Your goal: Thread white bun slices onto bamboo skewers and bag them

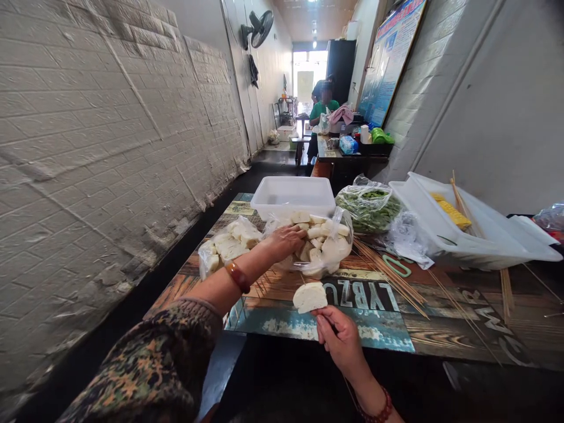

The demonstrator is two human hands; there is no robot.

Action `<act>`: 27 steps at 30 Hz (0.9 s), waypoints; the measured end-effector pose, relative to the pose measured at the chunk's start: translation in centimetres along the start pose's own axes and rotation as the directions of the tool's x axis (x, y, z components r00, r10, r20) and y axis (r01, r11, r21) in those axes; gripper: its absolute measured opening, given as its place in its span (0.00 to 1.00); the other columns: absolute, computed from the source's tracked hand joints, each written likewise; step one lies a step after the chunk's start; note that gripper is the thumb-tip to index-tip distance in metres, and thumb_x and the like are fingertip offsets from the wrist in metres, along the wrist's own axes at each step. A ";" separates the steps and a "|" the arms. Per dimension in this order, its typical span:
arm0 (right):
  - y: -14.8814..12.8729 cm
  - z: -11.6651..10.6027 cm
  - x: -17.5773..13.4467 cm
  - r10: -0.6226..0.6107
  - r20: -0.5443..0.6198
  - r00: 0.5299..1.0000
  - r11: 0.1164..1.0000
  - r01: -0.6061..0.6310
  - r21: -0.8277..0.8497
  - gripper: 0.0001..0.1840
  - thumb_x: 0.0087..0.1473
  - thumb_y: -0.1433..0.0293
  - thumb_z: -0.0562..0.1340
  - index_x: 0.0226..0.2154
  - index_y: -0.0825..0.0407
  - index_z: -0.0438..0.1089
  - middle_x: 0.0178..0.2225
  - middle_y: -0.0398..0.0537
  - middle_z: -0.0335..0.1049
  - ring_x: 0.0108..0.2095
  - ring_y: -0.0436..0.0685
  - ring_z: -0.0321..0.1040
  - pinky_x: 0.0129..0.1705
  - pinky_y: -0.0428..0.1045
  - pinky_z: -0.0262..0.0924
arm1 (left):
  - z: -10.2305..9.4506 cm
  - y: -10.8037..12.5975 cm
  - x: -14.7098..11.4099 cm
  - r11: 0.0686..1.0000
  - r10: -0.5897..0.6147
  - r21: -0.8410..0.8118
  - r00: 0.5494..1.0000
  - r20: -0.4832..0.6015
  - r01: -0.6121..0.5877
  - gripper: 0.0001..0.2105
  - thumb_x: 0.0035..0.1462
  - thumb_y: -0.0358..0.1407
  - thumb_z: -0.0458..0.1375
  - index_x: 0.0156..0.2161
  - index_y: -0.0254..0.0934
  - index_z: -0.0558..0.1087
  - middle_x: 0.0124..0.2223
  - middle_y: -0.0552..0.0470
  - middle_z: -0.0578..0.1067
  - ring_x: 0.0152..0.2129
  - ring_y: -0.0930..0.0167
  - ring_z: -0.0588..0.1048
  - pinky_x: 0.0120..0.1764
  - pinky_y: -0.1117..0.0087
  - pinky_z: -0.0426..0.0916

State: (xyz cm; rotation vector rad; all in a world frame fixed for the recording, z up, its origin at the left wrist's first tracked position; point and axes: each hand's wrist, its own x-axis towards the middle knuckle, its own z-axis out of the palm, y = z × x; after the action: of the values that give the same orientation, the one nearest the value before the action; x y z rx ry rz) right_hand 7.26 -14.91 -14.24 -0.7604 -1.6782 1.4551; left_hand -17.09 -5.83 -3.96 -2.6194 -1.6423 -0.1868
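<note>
My right hand point(341, 341) is closed in a pinch at the lower edge of a white, bread-like slice point(310, 297). The slice sits on a thin wooden skewer point(348, 388), whose shaft runs down below my fingers. Farther forward, my left hand point(285, 242) reaches over a clear plastic bag point(337, 249) full of similar thick white slices. Its fingers are stretched out, with the tips touching the pieces; the thumb is hidden. Left of that wrist lies a second bag of white slices point(231, 241).
Behind the bags stands a white plastic tub point(293, 197). To the right are a bag of green vegetables point(370, 205), loose skewers point(392, 276), green-handled scissors point(396, 265) and white trays point(484, 247) with yellow food. Two people are farther back near another table point(326, 154).
</note>
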 end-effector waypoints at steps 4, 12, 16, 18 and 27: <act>0.0 0.0 0.1 0.008 -0.003 1.000 1.000 -0.008 0.012 0.15 0.61 0.62 0.57 0.34 0.55 0.74 0.16 0.36 0.61 0.16 0.48 0.55 0.19 0.43 0.51 | -0.7 -0.9 -0.4 0.993 -0.044 -0.111 0.998 -0.036 0.040 0.08 0.55 0.26 0.57 0.25 0.37 0.72 0.40 0.46 0.75 0.41 0.65 0.70 0.45 0.66 0.60; 0.3 0.0 0.0 0.046 -0.003 0.999 0.998 -0.046 0.045 0.16 0.61 0.60 0.57 0.35 0.55 0.73 0.16 0.36 0.62 0.15 0.47 0.54 0.19 0.43 0.50 | -3.1 -1.4 -1.5 0.866 -0.277 -0.473 0.943 -0.182 0.163 0.04 0.48 0.27 0.58 0.30 0.36 0.73 0.40 0.48 0.77 0.38 0.66 0.73 0.44 0.66 0.66; 0.4 0.1 0.0 0.062 -0.015 0.998 0.996 -0.061 0.061 0.17 0.61 0.59 0.57 0.35 0.55 0.72 0.16 0.36 0.62 0.14 0.47 0.55 0.18 0.43 0.50 | -3.1 0.9 -2.7 0.630 -0.470 -0.754 0.864 -0.179 0.186 0.11 0.56 0.37 0.54 0.41 0.33 0.72 0.31 0.50 0.76 0.27 0.70 0.74 0.31 0.69 0.70; 0.5 0.1 -0.1 0.066 -0.018 0.998 0.996 -0.065 0.068 0.17 0.61 0.59 0.58 0.35 0.55 0.72 0.16 0.36 0.62 0.15 0.47 0.55 0.18 0.43 0.50 | -2.8 2.6 -3.7 0.328 -0.578 -0.933 0.812 -0.076 0.146 0.16 0.55 0.38 0.58 0.48 0.34 0.70 0.31 0.52 0.75 0.26 0.71 0.74 0.29 0.69 0.72; 0.8 -0.1 -0.4 0.109 -0.037 0.993 0.992 -0.107 0.067 0.19 0.59 0.56 0.60 0.36 0.56 0.74 0.16 0.36 0.62 0.14 0.47 0.54 0.17 0.43 0.50 | -1.4 8.8 -8.5 -0.502 -0.705 -0.840 0.659 0.261 -0.204 0.16 0.44 0.33 0.70 0.39 0.35 0.73 0.39 0.48 0.78 0.34 0.65 0.79 0.38 0.64 0.75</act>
State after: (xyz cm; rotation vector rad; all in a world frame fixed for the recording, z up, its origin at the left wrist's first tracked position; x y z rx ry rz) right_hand 7.49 -15.09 -15.06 -0.8506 -1.5728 1.5505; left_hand -12.97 -17.42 -3.45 -0.9727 -2.1586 -3.5891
